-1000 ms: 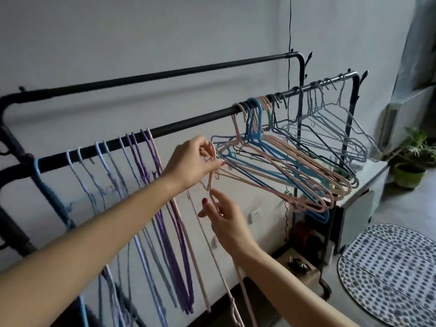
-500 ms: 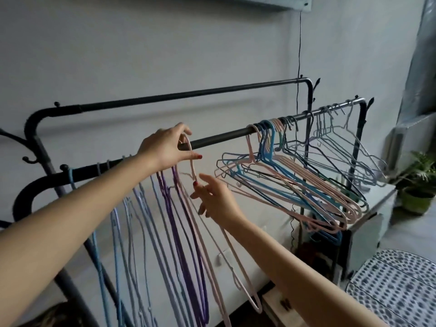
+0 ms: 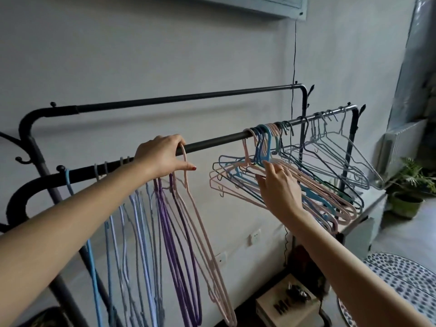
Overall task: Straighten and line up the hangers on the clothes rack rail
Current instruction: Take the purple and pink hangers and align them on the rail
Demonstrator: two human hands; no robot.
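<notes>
A black front rail of the clothes rack runs from lower left up to the right. On its left part hang straight blue, lilac and purple hangers. My left hand rests over the rail and holds the hook of a pink hanger, the rightmost of that straight group. Further right a tangled bunch of pink and blue hangers hangs skewed. My right hand reaches into this bunch, its fingers touching the hanger necks. Grey wire hangers hang at the rail's far right end.
A second black rail runs behind, close to the grey wall. A white cabinet and a potted plant stand to the right. A cardboard box sits on the floor below, beside a dotted mat.
My left hand hooked the pink hanger onto the rail next to the purple ones. My right hand let go of that hanger and moved right into the tangled bunch.
</notes>
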